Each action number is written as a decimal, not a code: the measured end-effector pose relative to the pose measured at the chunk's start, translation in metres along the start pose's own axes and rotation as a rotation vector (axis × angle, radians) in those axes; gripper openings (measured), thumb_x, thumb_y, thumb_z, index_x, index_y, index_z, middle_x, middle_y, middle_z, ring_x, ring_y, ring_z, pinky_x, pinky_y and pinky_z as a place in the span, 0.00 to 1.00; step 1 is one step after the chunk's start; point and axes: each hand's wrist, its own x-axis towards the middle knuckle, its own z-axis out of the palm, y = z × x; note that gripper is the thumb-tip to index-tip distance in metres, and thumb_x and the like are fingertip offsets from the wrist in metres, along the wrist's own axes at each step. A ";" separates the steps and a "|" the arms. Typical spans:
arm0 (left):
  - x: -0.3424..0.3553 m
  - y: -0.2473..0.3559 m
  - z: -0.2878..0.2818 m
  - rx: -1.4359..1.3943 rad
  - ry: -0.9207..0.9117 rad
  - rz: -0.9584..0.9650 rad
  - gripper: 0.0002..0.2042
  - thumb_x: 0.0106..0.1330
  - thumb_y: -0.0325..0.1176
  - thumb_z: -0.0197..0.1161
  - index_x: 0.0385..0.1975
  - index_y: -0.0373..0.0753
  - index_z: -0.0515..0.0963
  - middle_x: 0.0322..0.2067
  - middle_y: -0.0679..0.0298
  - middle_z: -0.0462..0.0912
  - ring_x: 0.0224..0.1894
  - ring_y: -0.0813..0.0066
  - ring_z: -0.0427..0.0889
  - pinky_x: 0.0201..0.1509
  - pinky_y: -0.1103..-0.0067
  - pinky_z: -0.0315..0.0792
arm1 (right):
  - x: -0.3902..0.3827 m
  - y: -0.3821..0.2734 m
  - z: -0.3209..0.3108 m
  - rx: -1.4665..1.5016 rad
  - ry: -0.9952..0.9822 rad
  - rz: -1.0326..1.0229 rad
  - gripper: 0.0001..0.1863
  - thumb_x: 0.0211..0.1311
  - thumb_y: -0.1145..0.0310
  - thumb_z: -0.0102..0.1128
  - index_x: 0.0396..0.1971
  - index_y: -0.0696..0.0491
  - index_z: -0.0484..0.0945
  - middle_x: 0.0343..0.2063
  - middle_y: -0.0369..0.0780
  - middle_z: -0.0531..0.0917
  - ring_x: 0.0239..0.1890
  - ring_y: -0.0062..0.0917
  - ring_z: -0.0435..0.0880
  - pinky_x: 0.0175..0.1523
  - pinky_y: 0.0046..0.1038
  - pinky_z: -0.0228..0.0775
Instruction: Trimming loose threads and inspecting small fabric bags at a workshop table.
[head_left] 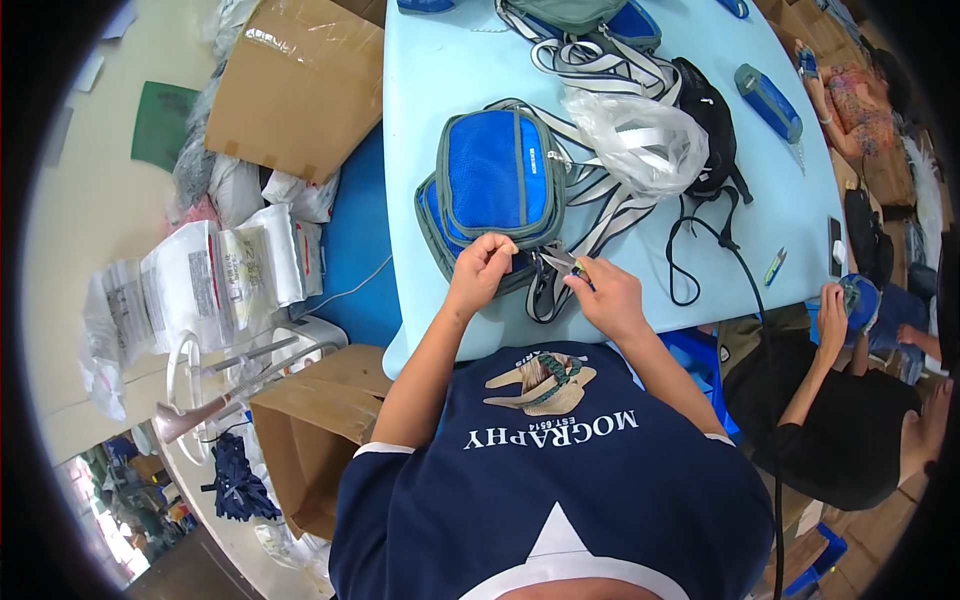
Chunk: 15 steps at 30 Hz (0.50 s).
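A blue mesh bag (490, 170) with grey trim lies in front of me on the light blue table, on top of another blue bag (428, 225). The fingers of my left hand (482, 272) pinch together at its lower edge, against the grey trim. In my right hand (610, 297) is a small pair of thread snips (558, 259), its metal blades pointing left toward that same edge. Whether a thread lies between the blades is too small to tell. Grey-and-white straps (600, 228) trail from the bag beside the snips.
A clear plastic bag (640, 140) and a black pouch (708, 130) lie beyond the straps. Another blue pouch (768, 103) and a yellow-green tool (775, 266) are at the right. A black cable (757, 290) hangs over the table edge. Cardboard boxes (300, 90) stand left; co-workers sit right.
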 end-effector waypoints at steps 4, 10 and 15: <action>0.002 -0.003 -0.002 -0.058 -0.029 -0.018 0.06 0.64 0.29 0.52 0.29 0.36 0.74 0.20 0.72 0.71 0.23 0.87 0.67 0.28 0.89 0.61 | 0.010 -0.007 0.009 -0.122 0.046 -0.137 0.13 0.49 0.63 0.60 0.31 0.56 0.76 0.20 0.39 0.76 0.23 0.33 0.77 0.26 0.31 0.68; 0.003 -0.005 -0.001 -0.076 -0.022 -0.028 0.06 0.64 0.30 0.52 0.29 0.36 0.74 0.21 0.72 0.70 0.24 0.88 0.66 0.28 0.89 0.61 | 0.018 -0.009 0.015 -0.159 -0.063 -0.094 0.12 0.51 0.63 0.59 0.30 0.56 0.75 0.22 0.40 0.76 0.25 0.34 0.77 0.28 0.34 0.68; 0.002 -0.003 -0.001 -0.068 -0.025 -0.018 0.06 0.64 0.30 0.52 0.29 0.36 0.74 0.21 0.72 0.70 0.24 0.88 0.66 0.28 0.89 0.60 | 0.022 -0.005 0.018 -0.125 -0.008 -0.135 0.12 0.51 0.64 0.59 0.31 0.55 0.75 0.20 0.39 0.75 0.23 0.33 0.76 0.26 0.33 0.67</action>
